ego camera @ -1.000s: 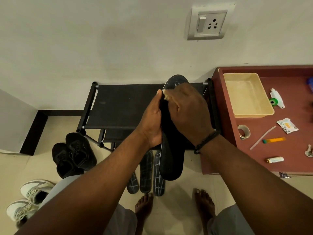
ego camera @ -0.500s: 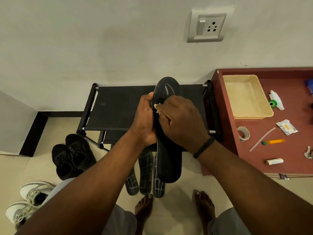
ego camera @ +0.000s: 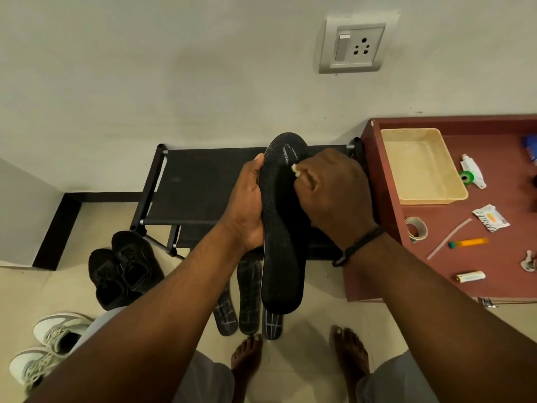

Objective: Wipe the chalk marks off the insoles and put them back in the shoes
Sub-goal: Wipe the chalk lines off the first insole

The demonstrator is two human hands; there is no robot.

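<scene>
The left hand point(ego camera: 247, 205) grips a black insole point(ego camera: 283, 239) along its left edge, fingers curled behind it and thumb on the front, holding it upright with the toe end up. The right hand point(ego camera: 334, 190) is curled around a small pale wiping pad point(ego camera: 295, 169), pinching it and pressing it against the upper part of the insole's face, just below the faint white markings near the toe.

Below the hands, three more insoles point(ego camera: 249, 298) with grid-like white lines lean against a black shoe rack point(ego camera: 200, 181), their lower ends on the floor. To the lower left of the left hand, a pair of black shoes point(ego camera: 122, 269) sits on the floor; further down-left lies a pair of white and grey sneakers point(ego camera: 49, 344).

To the right of the right hand, a reddish tabletop point(ego camera: 465, 263) carries a beige tray point(ego camera: 421, 167), a tape roll point(ego camera: 417, 229) and a battery point(ego camera: 470, 277).
</scene>
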